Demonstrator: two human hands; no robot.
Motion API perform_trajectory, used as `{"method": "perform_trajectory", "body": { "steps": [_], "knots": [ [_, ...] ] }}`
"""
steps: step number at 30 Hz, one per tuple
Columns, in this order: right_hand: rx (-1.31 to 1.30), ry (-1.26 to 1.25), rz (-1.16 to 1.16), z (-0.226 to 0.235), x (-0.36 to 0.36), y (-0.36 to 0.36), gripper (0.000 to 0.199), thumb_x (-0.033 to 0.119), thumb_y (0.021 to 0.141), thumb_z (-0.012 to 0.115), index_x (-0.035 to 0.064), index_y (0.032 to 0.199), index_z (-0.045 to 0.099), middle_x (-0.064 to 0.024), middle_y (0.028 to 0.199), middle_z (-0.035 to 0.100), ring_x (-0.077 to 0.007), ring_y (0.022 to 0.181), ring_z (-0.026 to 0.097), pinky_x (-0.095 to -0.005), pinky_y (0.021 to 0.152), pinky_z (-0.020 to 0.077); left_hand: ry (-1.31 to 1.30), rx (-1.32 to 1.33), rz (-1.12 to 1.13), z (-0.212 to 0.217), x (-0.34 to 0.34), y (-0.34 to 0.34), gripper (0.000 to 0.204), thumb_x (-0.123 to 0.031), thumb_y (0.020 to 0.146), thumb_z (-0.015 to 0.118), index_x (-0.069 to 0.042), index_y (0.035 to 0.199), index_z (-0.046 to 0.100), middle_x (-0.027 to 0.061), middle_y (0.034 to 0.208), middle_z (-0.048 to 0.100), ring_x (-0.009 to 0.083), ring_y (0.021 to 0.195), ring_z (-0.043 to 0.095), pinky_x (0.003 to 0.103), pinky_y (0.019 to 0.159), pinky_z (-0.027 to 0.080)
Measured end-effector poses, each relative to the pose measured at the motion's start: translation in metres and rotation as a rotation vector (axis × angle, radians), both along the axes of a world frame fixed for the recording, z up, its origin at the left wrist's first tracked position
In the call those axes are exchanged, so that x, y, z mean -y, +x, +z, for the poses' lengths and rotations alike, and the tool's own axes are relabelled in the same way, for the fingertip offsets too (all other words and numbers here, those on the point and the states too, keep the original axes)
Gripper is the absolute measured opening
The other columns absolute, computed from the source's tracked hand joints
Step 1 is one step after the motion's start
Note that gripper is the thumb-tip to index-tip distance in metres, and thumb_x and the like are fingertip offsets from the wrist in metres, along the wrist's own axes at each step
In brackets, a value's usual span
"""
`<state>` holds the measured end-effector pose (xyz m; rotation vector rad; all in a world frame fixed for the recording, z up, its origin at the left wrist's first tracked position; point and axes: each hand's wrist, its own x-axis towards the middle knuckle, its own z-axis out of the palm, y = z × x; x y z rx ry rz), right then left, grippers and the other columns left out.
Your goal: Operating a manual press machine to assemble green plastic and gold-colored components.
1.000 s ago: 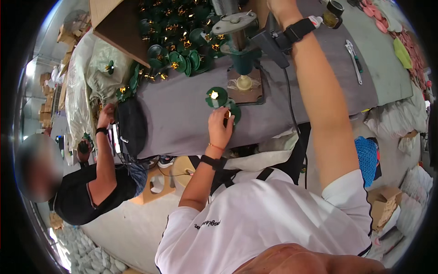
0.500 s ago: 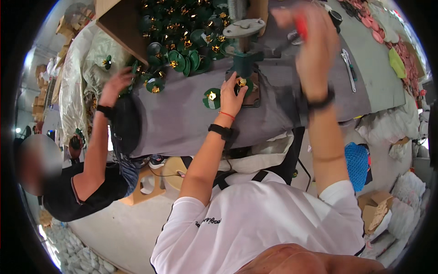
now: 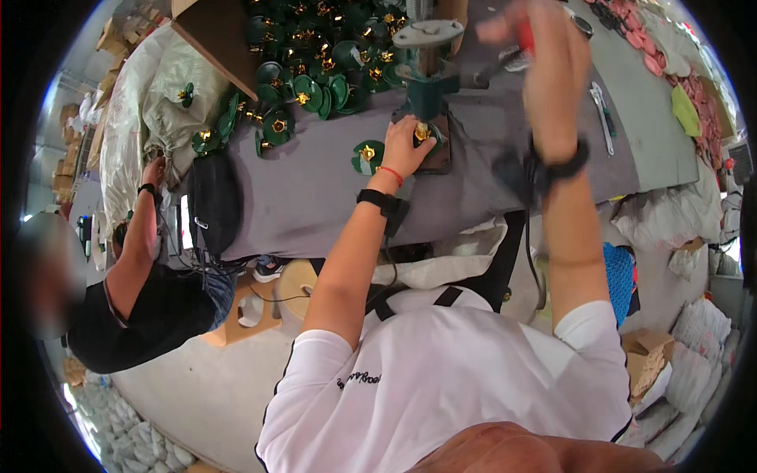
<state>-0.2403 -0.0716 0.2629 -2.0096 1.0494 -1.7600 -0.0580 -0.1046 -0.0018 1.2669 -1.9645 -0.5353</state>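
A green hand press with a round metal plate stands at the far middle of the table. On its base my left hand is closed around a green disc with a gold flower-shaped centre, fingers and thumb at its rim. The fingers hide much of this disc. A second such disc lies on the cloth just left of the hand. My right hand, raised and smeared by motion, wraps the red knob of the press lever.
Behind, a cardboard box holds many green discs with gold centres; several have spilled in front. A wrench lies on the right. On the left a co-worker's hand is beside plastic-wrapped bags and a black bag.
My left fingers have drawn in around the disc on the press base. My right hand stays up at the lever. The co-worker's hand has moved from the spilled discs down towards the plastic bags.
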Motion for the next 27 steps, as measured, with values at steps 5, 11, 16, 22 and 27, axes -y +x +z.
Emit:
{"method": "perform_trajectory", "body": {
  "steps": [5,11,16,22,27],
  "knots": [
    [0.456,0.166,0.140,0.020,0.121,0.018,0.039,0.036,0.098,0.048,0.0032,0.078,0.057,-0.0054,0.057,0.058,-0.0140,0.047,0.056,-0.0247,0.048,0.0433,-0.056,-0.157,-0.068,0.008,-0.047,0.009,0.028,-0.022,0.086,0.065,-0.004,0.104,0.055,0.0200,0.131,0.049,0.0412,0.123,0.045,0.053,0.111,0.024],
    [0.527,0.134,0.099,0.001,0.147,0.017,0.039,0.036,0.096,0.049,0.0030,0.076,0.056,-0.0057,0.054,0.055,-0.0150,0.045,0.055,-0.0273,0.044,0.0443,-0.196,-0.131,-0.044,0.013,-0.101,0.052,0.045,-0.026,0.081,0.070,-0.002,0.116,0.055,0.0249,0.138,0.042,0.0448,0.129,0.037,0.050,0.109,0.027],
    [0.459,0.089,0.076,0.012,0.134,0.019,0.040,0.035,0.097,0.049,0.0030,0.075,0.055,-0.0045,0.053,0.053,-0.0138,0.044,0.052,-0.0273,0.043,0.0440,-0.048,-0.052,0.344,0.003,-0.046,0.071,0.045,-0.015,0.084,0.068,0.001,0.122,0.052,0.0226,0.124,0.055,0.0379,0.119,0.050,0.044,0.102,0.037],
    [0.510,0.111,0.098,-0.002,0.148,0.018,0.040,0.036,0.097,0.048,0.0033,0.075,0.055,-0.0038,0.053,0.052,-0.0135,0.045,0.053,-0.0261,0.043,0.0429,-0.040,-0.294,0.126,0.011,-0.030,0.018,0.048,-0.014,0.084,0.069,0.003,0.126,0.051,0.0145,0.110,0.065,0.0302,0.105,0.062,0.041,0.094,0.046],
    [0.498,0.085,0.113,0.015,0.125,0.020,0.039,0.036,0.097,0.049,0.0043,0.075,0.056,-0.0036,0.053,0.053,-0.0132,0.046,0.054,-0.0252,0.046,0.0440,0.052,-0.091,0.088,0.017,-0.021,-0.015,0.048,-0.015,0.083,0.066,-0.002,0.127,0.051,0.0160,0.118,0.061,0.0346,0.112,0.055,0.049,0.109,0.030]
  ]
}}
